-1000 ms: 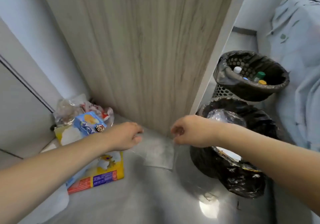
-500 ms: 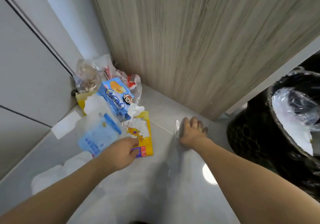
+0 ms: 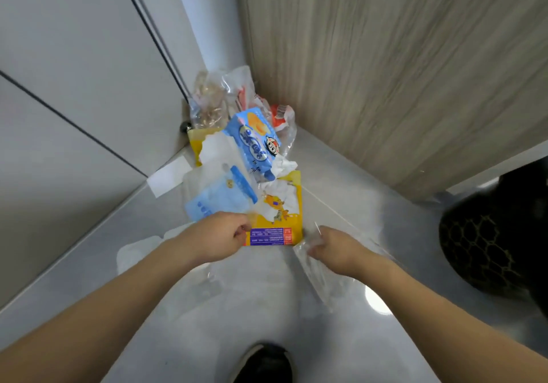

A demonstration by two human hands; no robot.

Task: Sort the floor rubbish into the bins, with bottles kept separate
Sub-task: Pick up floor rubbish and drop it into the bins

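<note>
Your left hand (image 3: 218, 238) pinches the yellow packet (image 3: 274, 228) at its near left corner; the packet's long axis runs away from you toward the rubbish pile (image 3: 237, 151). Your right hand (image 3: 333, 246) grips clear film (image 3: 320, 281); the bin (image 3: 486, 252) lies off right.

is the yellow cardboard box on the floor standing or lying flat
Lying flat: the yellow cardboard box shows its printed face upward, crumpled white tissues resting on it.

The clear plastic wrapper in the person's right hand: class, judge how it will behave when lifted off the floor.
The clear plastic wrapper will probably flop, since it already creases and trails limply from the right hand. It looks thin and see-through, so it is likely very light. Its glossy film may be slippery, so a pinch should suit.
</note>
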